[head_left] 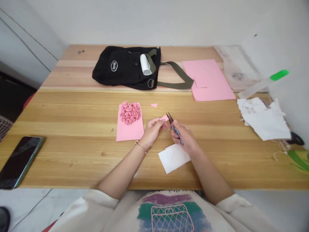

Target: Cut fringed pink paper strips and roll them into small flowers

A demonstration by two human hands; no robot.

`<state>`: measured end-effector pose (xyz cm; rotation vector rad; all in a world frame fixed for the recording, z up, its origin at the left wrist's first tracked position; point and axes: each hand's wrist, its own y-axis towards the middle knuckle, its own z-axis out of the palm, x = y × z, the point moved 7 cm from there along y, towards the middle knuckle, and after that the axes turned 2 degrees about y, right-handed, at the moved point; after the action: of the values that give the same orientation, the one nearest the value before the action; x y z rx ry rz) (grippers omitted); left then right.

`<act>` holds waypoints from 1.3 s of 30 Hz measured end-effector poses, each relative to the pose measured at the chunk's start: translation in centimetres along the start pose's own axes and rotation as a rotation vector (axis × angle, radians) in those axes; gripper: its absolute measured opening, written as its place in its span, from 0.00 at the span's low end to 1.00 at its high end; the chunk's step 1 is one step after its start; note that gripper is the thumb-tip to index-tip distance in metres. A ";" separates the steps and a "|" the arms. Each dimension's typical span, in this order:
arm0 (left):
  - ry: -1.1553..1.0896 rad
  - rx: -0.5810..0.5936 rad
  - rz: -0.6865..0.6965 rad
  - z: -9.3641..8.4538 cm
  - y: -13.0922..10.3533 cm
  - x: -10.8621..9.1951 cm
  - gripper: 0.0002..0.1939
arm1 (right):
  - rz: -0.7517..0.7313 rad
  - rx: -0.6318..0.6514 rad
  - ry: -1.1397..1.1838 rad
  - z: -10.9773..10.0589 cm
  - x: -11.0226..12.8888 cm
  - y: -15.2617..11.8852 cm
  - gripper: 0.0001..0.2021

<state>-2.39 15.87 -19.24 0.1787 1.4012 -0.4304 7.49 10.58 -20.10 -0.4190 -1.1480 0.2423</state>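
Observation:
My left hand [154, 129] pinches a small folded-looking piece of pink paper [164, 118] above the middle of the table. Just to its right, my right hand [183, 135] grips a pair of small thread snips [177, 130] with blue handles. Their dark blades point up and left, slightly apart, close to the paper's right end; whether they touch it I cannot tell. Left of my hands, a cluster of pink artificial flower buds [130, 112] lies on a pink paper sheet [130, 132]. A tiny pink scrap [154, 105] rests beyond my left hand. White paper [173, 158] lies below my right hand.
At the back lies a black bag [125, 67] with a white roll [145, 64] on it and an olive strap [180, 84]. Larger pink sheets [210, 80] are at back right. Crumpled white paper [265, 119] sits far right, a phone [21, 161] far left.

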 end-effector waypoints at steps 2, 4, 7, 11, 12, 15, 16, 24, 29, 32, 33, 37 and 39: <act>0.008 -0.001 0.001 0.0 0.0 -0.1 0.13 | 0.011 0.009 -0.011 0.1 0.0 -0.1 0.23; 0.019 0.003 0.002 0.1 -0.1 -0.2 0.14 | 0.029 0.019 -0.015 0.2 -0.1 -0.1 0.23; 0.034 0.016 0.007 0.2 -0.2 -0.5 0.14 | 0.046 0.023 -0.016 0.3 -0.2 -0.2 0.24; 0.052 0.021 0.013 0.2 -0.2 -0.5 0.14 | 0.043 0.021 -0.011 0.3 -0.2 -0.1 0.25; 0.056 0.021 0.013 0.2 -0.2 -0.5 0.14 | 0.046 0.024 -0.008 0.3 -0.2 -0.1 0.25; 0.072 0.017 0.012 0.1 -0.1 -0.5 0.13 | 0.060 0.037 -0.005 0.4 -0.3 -0.2 0.25; 0.077 0.016 0.012 0.1 -0.1 -0.4 0.13 | 0.064 0.042 -0.006 0.5 -0.3 -0.2 0.25; 0.105 0.011 0.016 0.0 -0.2 -0.4 0.13 | 0.100 0.095 0.043 0.7 -0.5 -0.3 0.22; 0.090 0.010 0.014 0.0 0.0 -0.2 0.12 | 0.154 0.133 0.148 0.8 -0.9 -0.2 0.19; 0.074 0.011 0.011 0.1 0.1 -0.1 0.12 | 0.173 0.126 0.173 0.9 -1.0 -0.2 0.19; 0.068 0.013 0.009 0.1 0.1 -0.1 0.12 | 0.173 0.127 0.171 0.9 -1.0 -0.2 0.19; 0.032 0.014 -0.005 0.1 0.0 0.0 0.13 | 0.178 0.139 0.154 1.2 -0.9 -0.5 0.19; 0.018 0.011 -0.012 0.1 0.0 0.0 0.13 | 0.175 0.144 0.149 1.2 -0.9 -0.5 0.19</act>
<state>-2.28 15.86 -19.25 0.1833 1.4189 -0.4476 6.04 10.01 -20.21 -0.4038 -0.9422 0.4366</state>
